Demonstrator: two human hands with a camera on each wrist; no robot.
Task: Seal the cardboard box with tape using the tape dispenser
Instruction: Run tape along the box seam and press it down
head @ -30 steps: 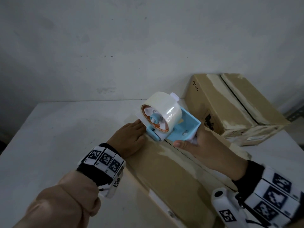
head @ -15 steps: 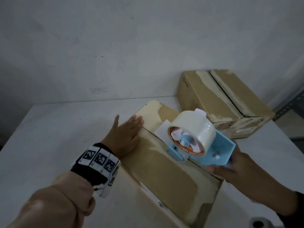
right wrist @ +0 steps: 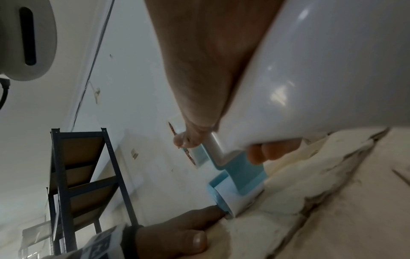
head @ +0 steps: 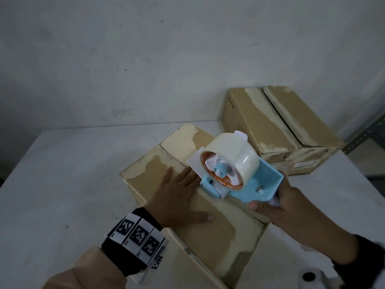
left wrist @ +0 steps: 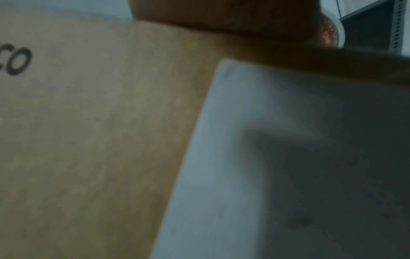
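Now, change: I see the tape dispenser (head: 237, 174) drawn back toward me along the cardboard box (head: 220, 232) since a second ago, so the strip is part-laid
Right hand (head: 277, 207): fingers wrapped round the dispenser handle
Left hand (head: 177, 197): flat, fingers straight, pressing the lid beside the roller
Heading: roller points away-left; box runs far-left to near-right on the table (head: 62, 184)

A plain storeroom or packing room by the look of it: a white tabletop (head: 52, 184) set against a bare, scuffed white wall (head: 145, 59), worn cardboard boxes (head: 270, 126) on the tabletop, and dark metal rack shelving (right wrist: 73, 175) with wooden boards standing just beside the tabletop along that wall
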